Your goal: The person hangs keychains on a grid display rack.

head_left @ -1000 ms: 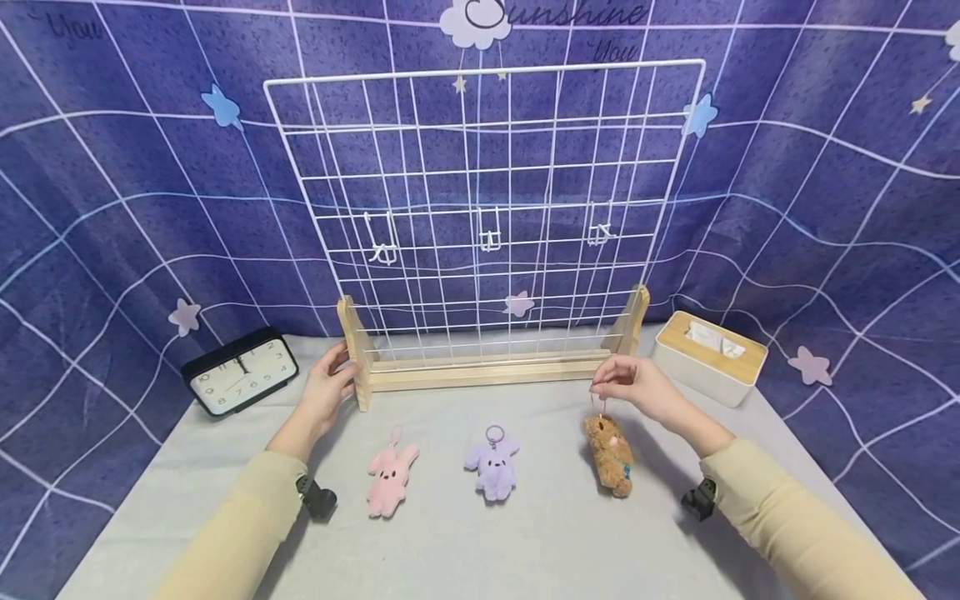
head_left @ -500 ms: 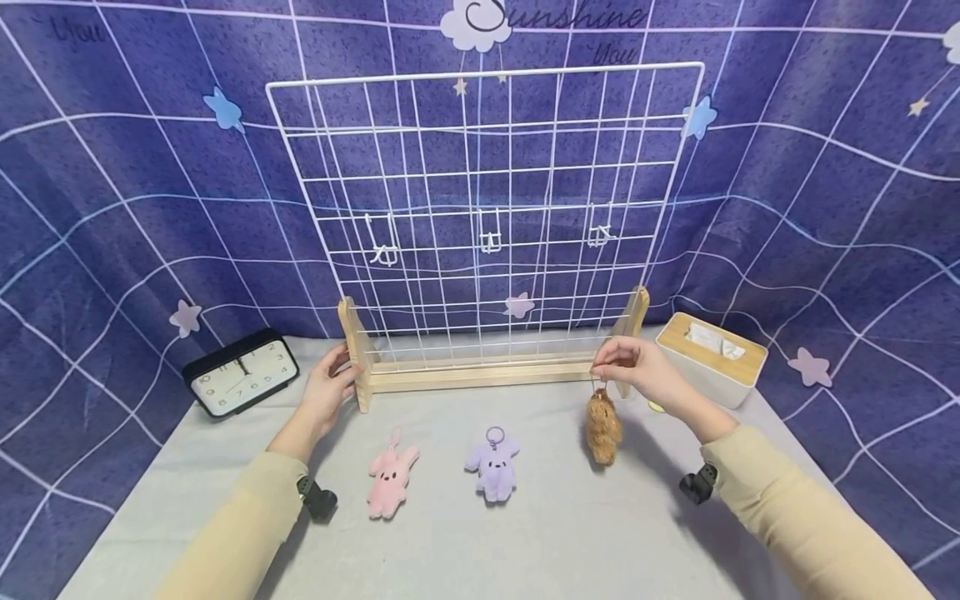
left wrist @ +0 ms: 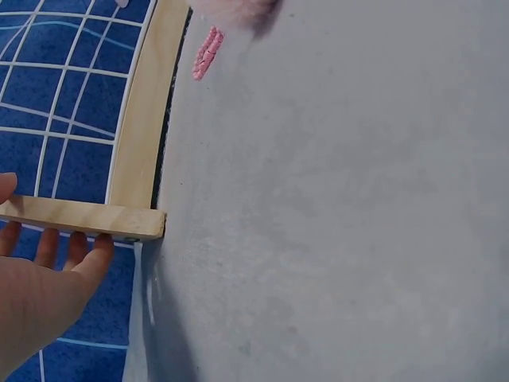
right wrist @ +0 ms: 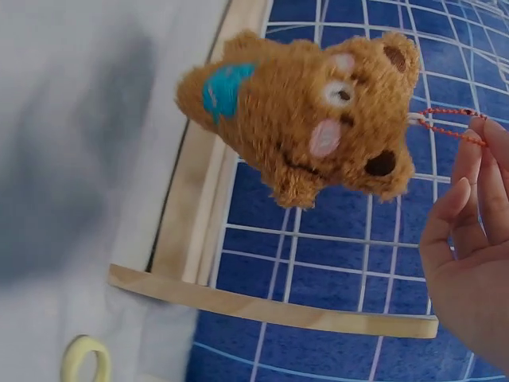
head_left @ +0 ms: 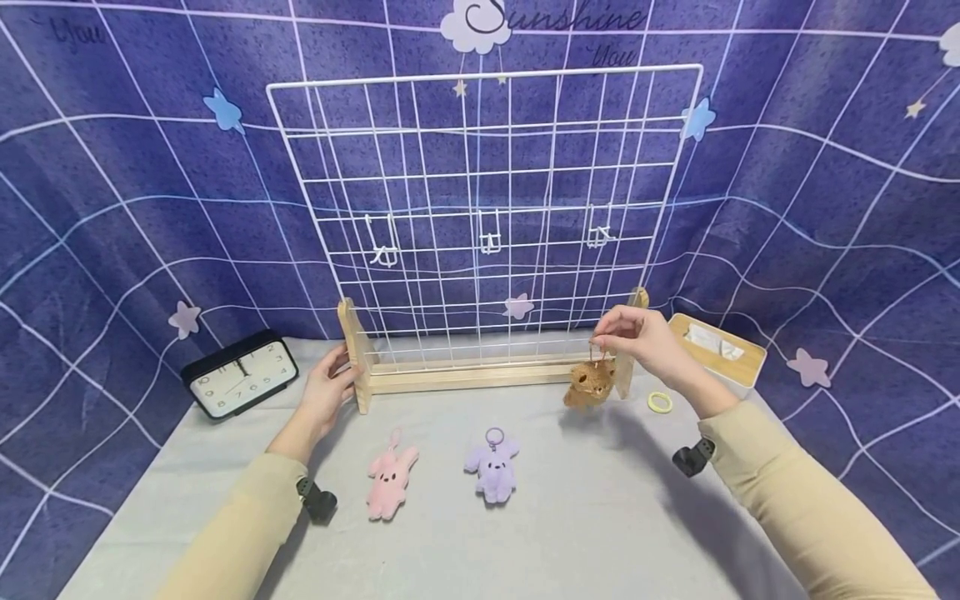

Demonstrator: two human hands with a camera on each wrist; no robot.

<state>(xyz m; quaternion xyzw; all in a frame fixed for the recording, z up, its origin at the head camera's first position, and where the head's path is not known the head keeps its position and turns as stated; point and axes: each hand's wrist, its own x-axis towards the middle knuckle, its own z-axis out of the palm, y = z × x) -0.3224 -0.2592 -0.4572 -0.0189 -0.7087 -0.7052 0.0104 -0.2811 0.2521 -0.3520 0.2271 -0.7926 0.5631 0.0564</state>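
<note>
My right hand (head_left: pixel 637 337) pinches the orange bead chain (right wrist: pixel 453 111) of a brown plush bear keychain (right wrist: pixel 294 115). The bear hangs off the table in front of the rack's wooden base, a blue patch low on its body. With my left hand (head_left: pixel 327 387) I hold the left wooden end piece (left wrist: pixel 79 215) of the rack, thumb on one side and fingers on the other. Three white hooks, the left hook (head_left: pixel 385 252), middle hook (head_left: pixel 490 242) and right hook (head_left: pixel 599 236), sit on the white wire grid (head_left: pixel 510 175). A pink plush bunny (head_left: pixel 387 483) and a purple plush keychain (head_left: pixel 497 475) lie on the table.
On the left stands a black-framed clock (head_left: pixel 243 375). A tissue box (head_left: pixel 742 362) with a wooden lid is behind my right forearm. A yellow ring (head_left: pixel 660 403) lies near the rack's right end. A blue-purple curtain (head_left: pixel 825 167) hangs behind.
My right hand has risen slightly, lifting the bear from the table; it has swung up and back toward the rack. The yellow ring has come into full view. My left hand stays put.
</note>
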